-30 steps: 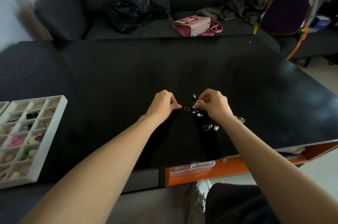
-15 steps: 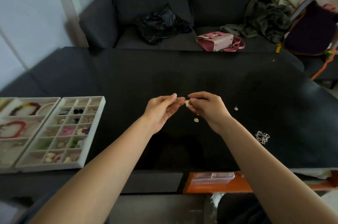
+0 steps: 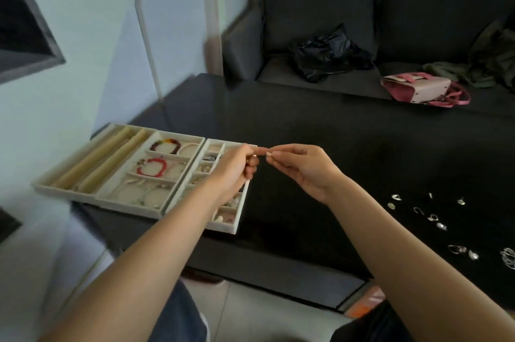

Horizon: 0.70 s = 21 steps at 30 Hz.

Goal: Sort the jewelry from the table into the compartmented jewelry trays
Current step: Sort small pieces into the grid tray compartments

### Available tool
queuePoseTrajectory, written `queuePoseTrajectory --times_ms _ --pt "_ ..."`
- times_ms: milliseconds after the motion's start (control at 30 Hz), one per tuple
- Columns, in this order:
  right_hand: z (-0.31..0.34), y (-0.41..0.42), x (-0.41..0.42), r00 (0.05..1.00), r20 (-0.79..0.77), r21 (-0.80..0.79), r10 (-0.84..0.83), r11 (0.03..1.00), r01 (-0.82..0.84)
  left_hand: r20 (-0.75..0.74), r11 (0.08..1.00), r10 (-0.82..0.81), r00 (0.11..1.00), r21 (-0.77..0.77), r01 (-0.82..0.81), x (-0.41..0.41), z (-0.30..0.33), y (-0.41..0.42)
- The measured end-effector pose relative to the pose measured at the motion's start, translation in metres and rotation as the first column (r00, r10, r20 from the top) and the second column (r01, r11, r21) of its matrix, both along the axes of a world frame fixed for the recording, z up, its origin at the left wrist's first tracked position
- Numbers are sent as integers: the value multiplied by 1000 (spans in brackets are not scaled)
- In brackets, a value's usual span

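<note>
Both hands meet in mid-air at the right edge of the small-compartment tray. My left hand hovers over that tray, its fingers pinched on a tiny gold piece that is barely visible. My right hand pinches a small pale piece at its fingertips, tip to tip with the left. Beside it lies the bracelet tray with a red bracelet and a multicoloured one. Further left is a tray with beige rolls. Several loose silver pieces lie on the black table at the right.
More silver rings and a chain lie near the table's right front edge. Behind the table stands a dark sofa with a black bag, a pink handbag and olive clothing. A white wall is on the left.
My view has swung left and the trays are now in the centre-left. Both hands lifted from the loose pile, each pinching a small piece, and moved left over the small-compartment tray.
</note>
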State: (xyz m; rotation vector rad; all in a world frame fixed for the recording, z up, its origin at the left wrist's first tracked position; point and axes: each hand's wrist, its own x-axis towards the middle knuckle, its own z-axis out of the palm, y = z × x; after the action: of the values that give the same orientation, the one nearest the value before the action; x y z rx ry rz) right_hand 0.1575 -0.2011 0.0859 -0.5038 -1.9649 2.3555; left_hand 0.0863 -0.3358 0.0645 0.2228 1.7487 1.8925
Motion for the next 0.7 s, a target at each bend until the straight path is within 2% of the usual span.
queuePoseTrajectory --times_ms 100,167,233,400,567,700 --pt "-4 -24 -11 998 9 12 68 998 -68 -311 954 -82 947 -299 -16 -4 -3 -33" --pt "-9 -38 -17 993 29 3 112 994 -112 -474 929 -144 869 -367 -46 -2 -4 -53" --pt "-14 -49 -21 987 62 25 147 989 -149 -523 920 -133 842 -380 -91 -1 -6 -67" --pt "-26 -71 -29 969 141 7 205 978 -208 -545 905 -63 836 -385 -183 -6 -15 -93" --pt "-33 -79 -31 945 206 143 255 947 -287 -473 876 -127 872 -465 -125 -3 -22 -107" --pt "-37 -75 -29 929 233 293 289 890 -350 -318 856 -138 938 -514 -48 0 -28 -107"
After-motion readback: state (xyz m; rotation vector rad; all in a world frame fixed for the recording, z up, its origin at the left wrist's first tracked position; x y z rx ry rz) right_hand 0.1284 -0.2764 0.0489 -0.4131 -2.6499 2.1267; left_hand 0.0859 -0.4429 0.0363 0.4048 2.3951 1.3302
